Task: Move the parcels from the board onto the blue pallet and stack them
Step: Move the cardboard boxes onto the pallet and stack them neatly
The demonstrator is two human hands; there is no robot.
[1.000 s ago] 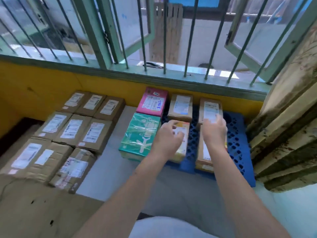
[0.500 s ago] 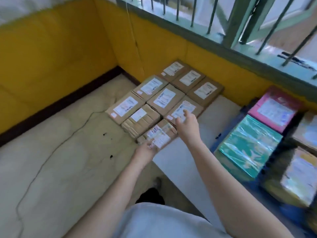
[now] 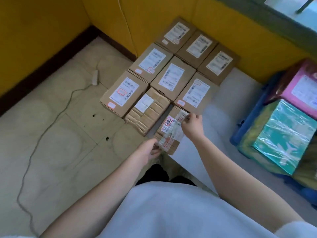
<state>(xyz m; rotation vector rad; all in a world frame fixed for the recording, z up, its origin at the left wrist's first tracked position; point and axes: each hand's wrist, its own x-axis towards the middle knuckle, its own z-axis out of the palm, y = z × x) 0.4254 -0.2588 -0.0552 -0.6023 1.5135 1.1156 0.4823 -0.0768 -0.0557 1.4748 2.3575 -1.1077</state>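
**Both hands close on the nearest parcel**

Hands take opposite ends of a small brown cardboard parcel plastered with taped labels (image 3: 169,133): the left hand (image 3: 149,151) pinches its near corner, and the right hand (image 3: 192,123) curls its fingers over the far edge, a two-handed hold that looks meant for a level lift. The parcel sits at the front corner of a tight block of brown cardboard boxes with white shipping labels (image 3: 171,78) on the pale grey board (image 3: 221,107), the easiest one to reach. Well off to the right, the blue plastic pallet (image 3: 248,121) already carries a green film-wrapped box (image 3: 283,134) and a pink box (image 3: 301,90). Label print is too blurred to read; only red stamped marks show.
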